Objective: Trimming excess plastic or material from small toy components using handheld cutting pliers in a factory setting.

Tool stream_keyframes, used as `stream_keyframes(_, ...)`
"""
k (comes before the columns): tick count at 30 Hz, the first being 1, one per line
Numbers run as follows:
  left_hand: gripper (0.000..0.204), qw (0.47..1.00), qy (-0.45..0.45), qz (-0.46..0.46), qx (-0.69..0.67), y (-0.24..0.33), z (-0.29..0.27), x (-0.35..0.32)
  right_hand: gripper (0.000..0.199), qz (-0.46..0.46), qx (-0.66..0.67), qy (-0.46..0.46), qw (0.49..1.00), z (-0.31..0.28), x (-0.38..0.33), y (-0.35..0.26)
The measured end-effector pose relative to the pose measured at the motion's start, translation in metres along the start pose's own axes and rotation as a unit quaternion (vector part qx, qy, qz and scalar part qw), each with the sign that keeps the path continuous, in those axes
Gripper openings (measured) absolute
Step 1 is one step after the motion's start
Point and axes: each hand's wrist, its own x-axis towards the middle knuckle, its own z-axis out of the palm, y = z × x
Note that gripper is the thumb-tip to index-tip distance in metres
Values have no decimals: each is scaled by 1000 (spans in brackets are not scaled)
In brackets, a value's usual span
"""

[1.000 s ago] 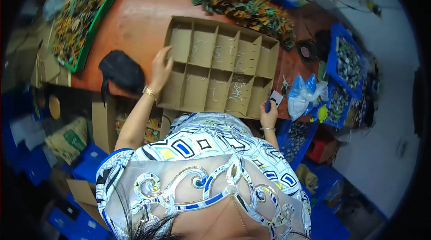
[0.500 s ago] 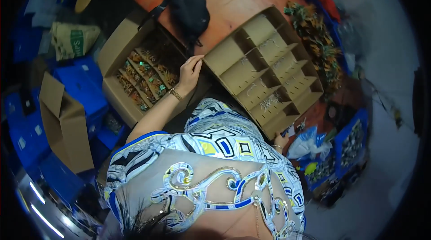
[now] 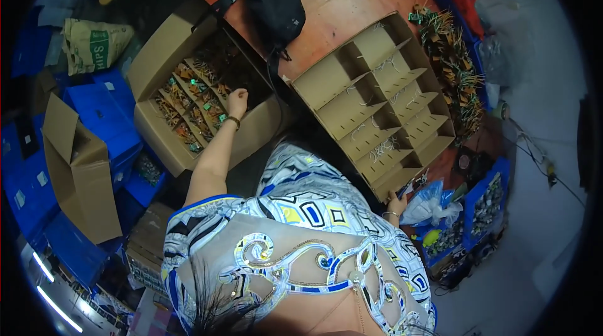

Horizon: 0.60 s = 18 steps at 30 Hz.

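We have our left hand [image 3: 237, 102] down in the open carton [image 3: 157, 59] of small wired parts [image 3: 188, 110], whether clamped we cannot tell, while beside our right hand [image 3: 396, 203] the divided tray [image 3: 326, 78] looks mostly unfilled.

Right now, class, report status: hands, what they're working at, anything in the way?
Left hand reaching into open carton of small parts. Right hand on the cardboard divider tray corner. Black bag lies between them.
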Motion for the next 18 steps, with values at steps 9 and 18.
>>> stream_keyframes(9,19,982,184,-31,-7,23,51,113,24,-299,-156,1,941,43,-108,-131)
stream_keyframes(18,40,914,17,281,291,-142,21,257,32,-352,-132,-239,895,199,-166,-191)
